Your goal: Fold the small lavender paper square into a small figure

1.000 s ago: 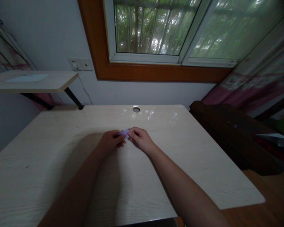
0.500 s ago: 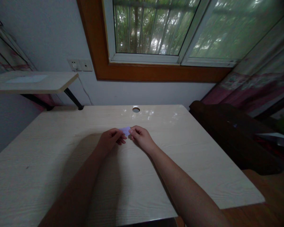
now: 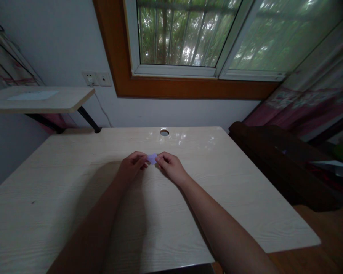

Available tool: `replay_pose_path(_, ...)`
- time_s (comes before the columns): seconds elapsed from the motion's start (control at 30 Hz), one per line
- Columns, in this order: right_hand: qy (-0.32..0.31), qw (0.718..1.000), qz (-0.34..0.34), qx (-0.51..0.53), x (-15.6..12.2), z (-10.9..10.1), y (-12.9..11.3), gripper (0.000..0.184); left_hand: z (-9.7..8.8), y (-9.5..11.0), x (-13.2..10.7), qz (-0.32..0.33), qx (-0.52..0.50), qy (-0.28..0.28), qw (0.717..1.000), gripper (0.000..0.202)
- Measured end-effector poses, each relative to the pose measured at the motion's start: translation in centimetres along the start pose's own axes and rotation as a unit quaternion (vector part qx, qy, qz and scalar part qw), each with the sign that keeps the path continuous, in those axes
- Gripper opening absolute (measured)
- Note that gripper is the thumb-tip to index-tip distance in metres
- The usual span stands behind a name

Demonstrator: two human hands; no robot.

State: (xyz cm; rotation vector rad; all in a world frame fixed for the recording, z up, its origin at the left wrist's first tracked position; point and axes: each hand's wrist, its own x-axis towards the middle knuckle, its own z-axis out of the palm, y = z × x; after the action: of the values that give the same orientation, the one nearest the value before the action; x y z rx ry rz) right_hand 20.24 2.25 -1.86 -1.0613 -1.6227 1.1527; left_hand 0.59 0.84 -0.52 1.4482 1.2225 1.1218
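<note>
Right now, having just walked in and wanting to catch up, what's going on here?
A person's left hand and right hand pinch a small purple piece, perhaps paper, from opposite sides. It's over the pale desk; whether it touches the surface is unclear. Beyond the hands is a round hole.

Pale wood-grain desk [image 3: 231, 171] — round hole [image 3: 164, 132] near the far edge, black-legged shelf [image 3: 71, 99] at far left.

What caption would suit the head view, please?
Left hand and right hand pinch a small purple piece over a pale desk.
</note>
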Motion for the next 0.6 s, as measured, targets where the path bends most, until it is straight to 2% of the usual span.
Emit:
replay_pose_path(0.2,-0.007,0.997,-0.03,-0.077,-0.17,0.2,-0.28,0.028,-0.14,-0.32,0.07,0.013,0.098,-0.039,0.994,0.028)
replay_pose_path(0.3,0.003,0.993,-0.054,-0.104,-0.2,0.31,-0.34,0.027,-0.12,0.04,-0.04,0.02,0.109,-0.05,0.993,0.026)
replay_pose_path(0.43,-0.015,0.988,-0.081,-0.131,-0.28,0.31,-0.35,0.024,-0.02,0.29,-0.24,0.042,0.119,-0.086,0.988,0.028)
replay_pose_path(0.6,-0.035,0.989,-0.081,-0.122,-0.32,0.21,-0.17,0.02,-0.07,-0.06,-0.33,0.05,0.111,-0.125,0.985,0.029)
